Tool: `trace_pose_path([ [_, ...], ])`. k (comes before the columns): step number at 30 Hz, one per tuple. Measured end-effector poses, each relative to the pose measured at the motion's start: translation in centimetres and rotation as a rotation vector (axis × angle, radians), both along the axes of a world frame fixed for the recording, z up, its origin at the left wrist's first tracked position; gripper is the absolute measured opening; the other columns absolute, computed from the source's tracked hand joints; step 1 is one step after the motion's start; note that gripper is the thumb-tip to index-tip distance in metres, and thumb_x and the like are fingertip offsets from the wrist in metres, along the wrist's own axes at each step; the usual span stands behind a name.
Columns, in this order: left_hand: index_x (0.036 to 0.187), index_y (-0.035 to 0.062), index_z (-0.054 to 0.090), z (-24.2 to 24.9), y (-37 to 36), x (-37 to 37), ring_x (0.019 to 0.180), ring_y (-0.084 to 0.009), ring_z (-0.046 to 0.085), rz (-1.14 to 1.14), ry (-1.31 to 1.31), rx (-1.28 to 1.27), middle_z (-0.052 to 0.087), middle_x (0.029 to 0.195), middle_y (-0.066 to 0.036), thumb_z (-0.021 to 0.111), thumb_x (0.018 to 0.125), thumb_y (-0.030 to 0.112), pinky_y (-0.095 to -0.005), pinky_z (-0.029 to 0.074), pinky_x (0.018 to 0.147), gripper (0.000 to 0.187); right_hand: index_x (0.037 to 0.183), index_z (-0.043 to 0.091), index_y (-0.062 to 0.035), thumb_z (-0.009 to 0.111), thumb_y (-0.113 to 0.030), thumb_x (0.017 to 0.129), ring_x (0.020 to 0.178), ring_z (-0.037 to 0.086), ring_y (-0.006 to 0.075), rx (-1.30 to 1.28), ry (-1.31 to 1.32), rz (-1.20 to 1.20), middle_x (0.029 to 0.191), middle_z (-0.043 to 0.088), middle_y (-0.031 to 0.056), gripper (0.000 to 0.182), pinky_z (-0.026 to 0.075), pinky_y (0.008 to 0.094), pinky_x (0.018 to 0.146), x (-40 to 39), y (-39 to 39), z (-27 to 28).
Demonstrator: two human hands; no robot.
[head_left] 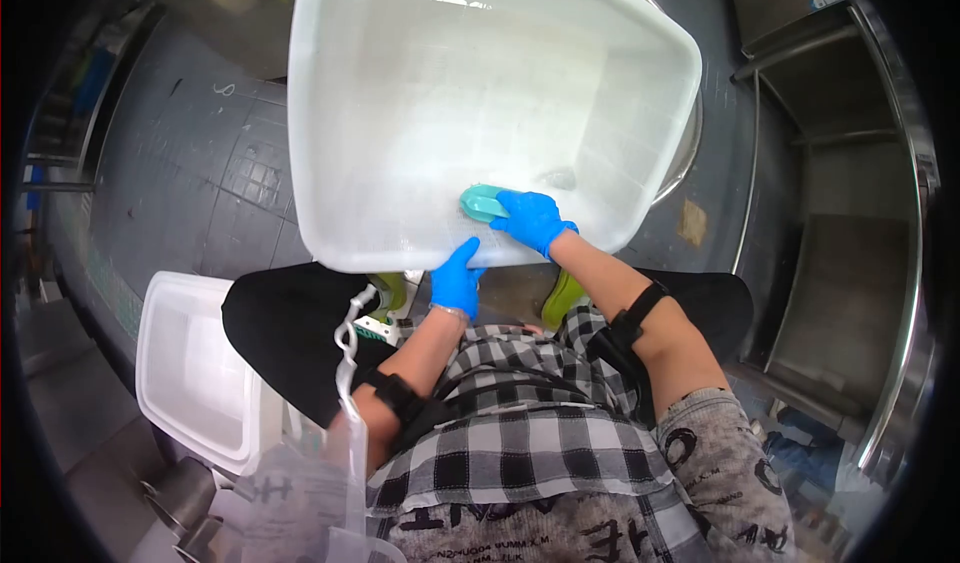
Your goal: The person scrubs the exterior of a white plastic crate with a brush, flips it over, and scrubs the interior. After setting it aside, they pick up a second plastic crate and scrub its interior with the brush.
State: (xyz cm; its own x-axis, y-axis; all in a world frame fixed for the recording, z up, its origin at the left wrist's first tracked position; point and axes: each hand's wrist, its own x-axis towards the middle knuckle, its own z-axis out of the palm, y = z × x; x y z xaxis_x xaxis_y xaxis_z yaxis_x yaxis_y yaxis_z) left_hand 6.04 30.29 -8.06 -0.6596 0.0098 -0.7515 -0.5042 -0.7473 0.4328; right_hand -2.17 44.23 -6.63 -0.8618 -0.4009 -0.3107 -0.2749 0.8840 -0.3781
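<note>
A large white plastic tub (430, 113) stands tilted in front of me, its inside facing up towards me. My right hand (532, 221), in a blue glove, is closed around a teal scrubbing brush (482, 203). The brush rests against the tub's inner wall near the rim closest to me; its bristles are hidden. My left hand (457, 281), also gloved in blue, grips the tub's near rim, with the thumb on the inside and the other fingers out of sight beneath it.
A smaller white tub (200, 363) sits on the floor at my left. Metal shelving (850, 193) runs along the right side, and a steel cylinder (183, 493) lies at the lower left. Grey tiles (190, 153) cover the floor.
</note>
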Motion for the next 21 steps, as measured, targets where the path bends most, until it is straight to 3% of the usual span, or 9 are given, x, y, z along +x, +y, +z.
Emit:
trace_pose_path([
  [2, 0.103, 0.007, 0.051, -1.5, 0.1, -0.7, 0.091, -0.0219, 0.052, 0.096, 0.076, -0.061, 0.054, 0.099, -0.008, 0.062, 0.07, 0.005, -0.0353, 0.043, 0.076, 0.035, 0.101, 0.052, -0.0111, 0.058, -0.041, 0.069, 0.079, 0.056, 0.0319, 0.027, 0.001, -0.003, 0.087, 0.058, 0.0164, 0.044, 0.045, 0.0393, 0.068, -0.2, -0.4, 0.6],
  [8, 0.095, 0.0054, 0.053, -2.4, -1.8, 0.4, 0.083, -0.0222, 0.054, 0.106, 0.077, -0.027, 0.055, 0.093, -0.009, 0.061, 0.065, -0.001, -0.0343, 0.046, 0.07, 0.031, 0.097, 0.054, -0.0056, 0.058, -0.042, 0.067, 0.084, 0.055, 0.0312, -0.022, -0.174, -0.032, 0.091, 0.057, 0.017, 0.048, 0.044, 0.037, 0.074, -0.3, -0.4, 4.9],
  [10, 0.094, 0.0045, 0.054, -3.0, -1.9, 1.9, 0.082, -0.0227, 0.055, 0.108, 0.041, 0.004, 0.055, 0.091, -0.01, 0.06, 0.065, -0.002, -0.0339, 0.047, 0.069, 0.03, 0.099, 0.053, -0.0052, 0.059, -0.042, 0.067, 0.087, 0.055, 0.0313, 0.011, -0.301, 0.254, 0.092, 0.057, 0.0171, 0.049, 0.043, 0.0374, 0.076, 0.5, 0.0, 4.0],
  [18, 0.095, 0.0026, 0.052, -5.1, -2.2, 2.9, 0.082, -0.0249, 0.054, 0.186, -0.028, 0.032, 0.054, 0.09, -0.01, 0.058, 0.064, -0.005, -0.0354, 0.048, 0.069, 0.032, 0.096, 0.053, -0.007, 0.059, -0.042, 0.067, 0.087, 0.054, 0.0315, 0.084, -0.08, -0.066, 0.093, 0.057, 0.0156, 0.046, 0.043, 0.04, 0.074, -2.9, -3.0, -1.0],
  [21, 0.096, 0.0028, 0.052, -4.5, -2.5, 2.3, 0.084, -0.025, 0.054, 0.164, -0.014, 0.009, 0.054, 0.092, -0.01, 0.059, 0.064, -0.005, -0.0362, 0.047, 0.071, 0.033, 0.097, 0.052, -0.006, 0.057, -0.044, 0.069, 0.086, 0.055, 0.0324, 0.053, -0.114, 0.05, 0.091, 0.057, 0.018, 0.048, 0.044, 0.0395, 0.072, -0.2, -2.9, -0.3],
])
